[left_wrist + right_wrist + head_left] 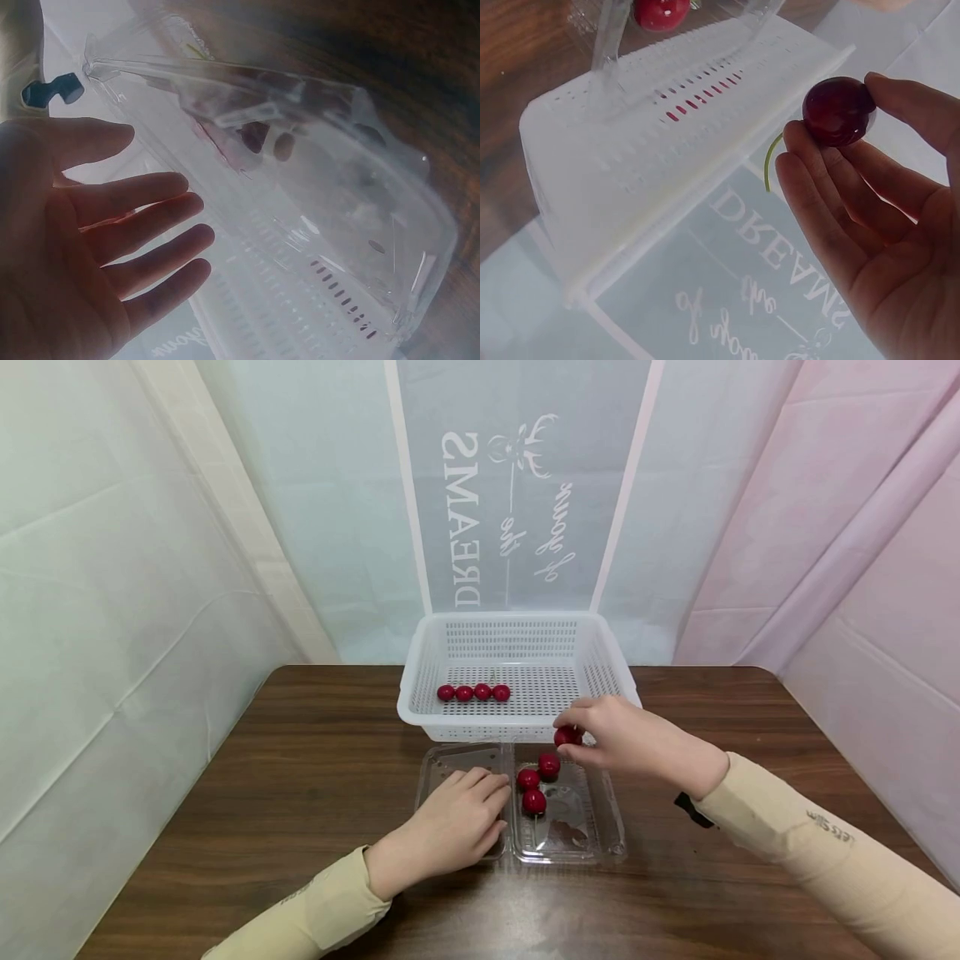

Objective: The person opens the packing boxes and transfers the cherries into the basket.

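Note:
My right hand [626, 735] pinches a dark red cherry [838, 111] between thumb and fingertips, its green stem hanging down in the right wrist view. In the head view that hand is at the front right rim of a white perforated basket [412, 697], above the back of a clear plastic clamshell box [558, 839]. Three cherries [534, 802] lie in the box's right half. Over its left half, the transparent lid [435, 768], is my left hand [453, 827], fingers spread and relaxed, holding nothing. Inside the basket several cherries [482, 692] form a row at the left front.
A brown wood-grain table [300, 777] carries the box and basket, which stand close together. Behind the basket hangs a grey-blue cloth [517, 527] with mirrored lettering. Pale sheets [112, 610] enclose the sides.

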Action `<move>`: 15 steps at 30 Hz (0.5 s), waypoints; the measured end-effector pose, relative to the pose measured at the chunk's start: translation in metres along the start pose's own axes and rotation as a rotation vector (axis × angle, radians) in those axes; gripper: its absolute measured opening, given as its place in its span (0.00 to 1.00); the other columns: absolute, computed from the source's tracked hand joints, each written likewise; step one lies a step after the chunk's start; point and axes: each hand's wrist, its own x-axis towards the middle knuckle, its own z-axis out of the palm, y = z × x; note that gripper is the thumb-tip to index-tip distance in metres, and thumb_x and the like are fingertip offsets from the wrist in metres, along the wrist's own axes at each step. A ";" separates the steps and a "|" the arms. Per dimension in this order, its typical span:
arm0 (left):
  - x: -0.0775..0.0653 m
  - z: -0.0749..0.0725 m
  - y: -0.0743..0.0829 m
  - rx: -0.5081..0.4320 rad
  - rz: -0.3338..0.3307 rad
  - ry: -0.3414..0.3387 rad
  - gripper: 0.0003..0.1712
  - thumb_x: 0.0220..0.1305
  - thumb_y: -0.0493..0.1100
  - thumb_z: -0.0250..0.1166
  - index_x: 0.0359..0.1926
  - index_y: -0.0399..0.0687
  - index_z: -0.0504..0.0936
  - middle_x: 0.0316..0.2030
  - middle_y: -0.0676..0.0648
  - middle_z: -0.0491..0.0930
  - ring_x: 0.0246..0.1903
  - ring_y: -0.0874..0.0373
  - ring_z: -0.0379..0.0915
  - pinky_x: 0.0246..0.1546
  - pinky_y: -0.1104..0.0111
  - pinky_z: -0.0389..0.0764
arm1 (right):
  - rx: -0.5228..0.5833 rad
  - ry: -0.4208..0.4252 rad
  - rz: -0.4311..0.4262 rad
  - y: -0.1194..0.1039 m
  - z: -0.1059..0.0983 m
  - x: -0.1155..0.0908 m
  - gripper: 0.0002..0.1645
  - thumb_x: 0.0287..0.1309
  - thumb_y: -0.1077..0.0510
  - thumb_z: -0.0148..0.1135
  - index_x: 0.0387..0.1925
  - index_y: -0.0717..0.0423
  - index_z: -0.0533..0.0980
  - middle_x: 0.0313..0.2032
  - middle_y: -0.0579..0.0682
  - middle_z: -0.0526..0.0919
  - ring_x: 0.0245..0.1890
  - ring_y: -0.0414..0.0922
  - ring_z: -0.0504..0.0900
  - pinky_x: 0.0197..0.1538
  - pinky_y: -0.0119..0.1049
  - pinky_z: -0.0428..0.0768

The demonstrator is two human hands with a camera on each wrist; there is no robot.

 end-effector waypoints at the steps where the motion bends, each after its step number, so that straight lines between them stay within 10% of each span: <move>1: 0.000 0.000 0.000 0.002 -0.001 -0.004 0.22 0.62 0.52 0.59 0.52 0.45 0.79 0.53 0.47 0.78 0.52 0.53 0.71 0.48 0.61 0.74 | -0.001 0.003 -0.001 0.000 -0.001 0.001 0.08 0.53 0.57 0.67 0.34 0.56 0.80 0.28 0.44 0.80 0.26 0.33 0.74 0.30 0.28 0.75; 15: 0.000 0.000 0.000 0.000 -0.003 -0.002 0.22 0.62 0.52 0.59 0.52 0.45 0.79 0.53 0.47 0.78 0.52 0.53 0.71 0.49 0.61 0.75 | -0.028 0.042 -0.043 0.010 -0.008 0.019 0.06 0.52 0.60 0.67 0.33 0.57 0.80 0.29 0.45 0.80 0.26 0.35 0.75 0.30 0.29 0.76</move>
